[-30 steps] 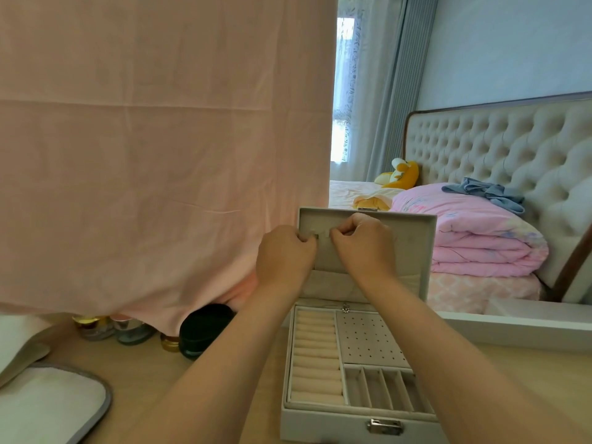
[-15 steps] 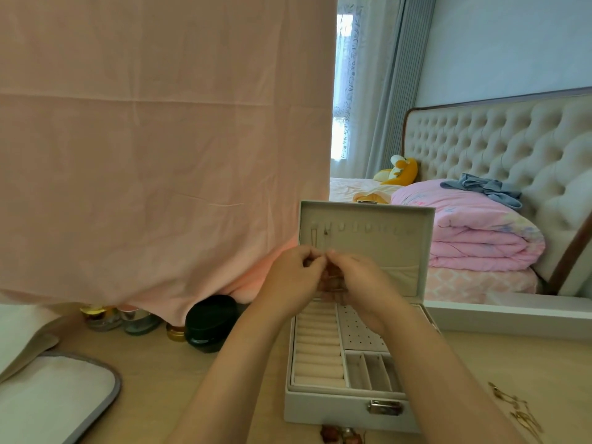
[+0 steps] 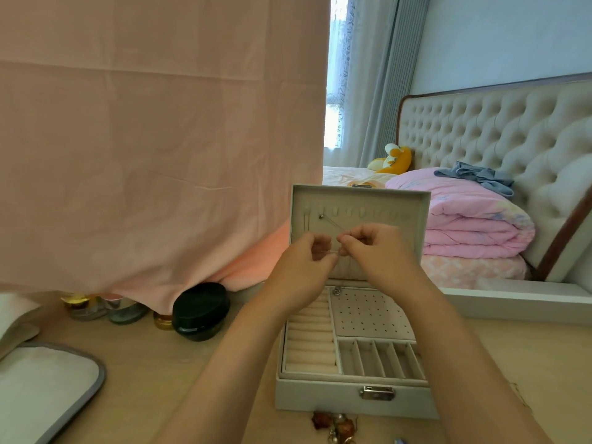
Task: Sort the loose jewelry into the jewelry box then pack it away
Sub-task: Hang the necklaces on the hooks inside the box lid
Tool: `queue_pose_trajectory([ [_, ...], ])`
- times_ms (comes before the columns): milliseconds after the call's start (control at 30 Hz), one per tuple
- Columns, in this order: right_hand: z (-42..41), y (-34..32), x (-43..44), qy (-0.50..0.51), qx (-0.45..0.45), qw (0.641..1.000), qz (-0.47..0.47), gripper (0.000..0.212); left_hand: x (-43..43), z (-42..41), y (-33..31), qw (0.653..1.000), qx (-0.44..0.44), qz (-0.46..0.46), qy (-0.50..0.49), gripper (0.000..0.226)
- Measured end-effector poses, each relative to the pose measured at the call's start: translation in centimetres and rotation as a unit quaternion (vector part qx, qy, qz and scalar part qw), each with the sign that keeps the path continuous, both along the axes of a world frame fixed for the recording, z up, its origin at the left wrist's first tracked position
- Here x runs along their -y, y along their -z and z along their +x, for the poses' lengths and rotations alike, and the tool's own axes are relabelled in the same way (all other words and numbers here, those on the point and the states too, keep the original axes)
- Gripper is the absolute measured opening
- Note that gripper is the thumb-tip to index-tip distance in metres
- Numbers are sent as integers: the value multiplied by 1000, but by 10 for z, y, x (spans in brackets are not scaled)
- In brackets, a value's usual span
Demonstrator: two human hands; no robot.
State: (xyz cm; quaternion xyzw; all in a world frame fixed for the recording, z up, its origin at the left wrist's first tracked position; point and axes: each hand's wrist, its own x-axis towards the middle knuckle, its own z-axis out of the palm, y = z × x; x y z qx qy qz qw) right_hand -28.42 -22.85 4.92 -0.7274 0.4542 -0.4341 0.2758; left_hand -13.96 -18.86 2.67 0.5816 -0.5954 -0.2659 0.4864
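A white jewelry box (image 3: 323,394) stands open on the wooden table, its lid (image 3: 416,203) upright with a row of hooks. A thin chain necklace (image 3: 331,223) runs from one hook down to my hands. My left hand (image 3: 304,267) and my right hand (image 3: 374,251) meet in front of the lid, each pinching the chain between curled fingers. Another fine chain (image 3: 306,221) hangs from the leftmost hook. A small pendant (image 3: 336,291) lies at the back of the tray. Loose jewelry (image 3: 336,426) lies in front of the box.
A pink cloth (image 3: 160,139) hangs over the left. Under it stand a black jar (image 3: 200,312) and small bottles (image 3: 86,306). A grey-edged pad (image 3: 45,392) lies at the lower left. A thin chain (image 3: 517,392) lies right of the box. A bed with pink bedding (image 3: 474,225) is behind.
My hands dropped from the hook row at the top of the lid to its middle, drawing the chain down. The view tilted down, showing loose jewelry in front of the box.
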Motion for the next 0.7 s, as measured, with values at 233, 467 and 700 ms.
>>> queue_pose_trajectory([
  [233, -3, 2, 1, -45, 24, 999, 15, 11, 2, -14, 4, 996, -73, 28, 44, 23],
  [467, -9, 8, 5, -68, -7, 992, 105, 27, 2, -5, 1, 998, -56, 19, 11, 16],
  [700, -1, 18, -3, -147, -108, 974, 137, 10, 3, -4, -2, 1000, 5, -24, -18, 12],
])
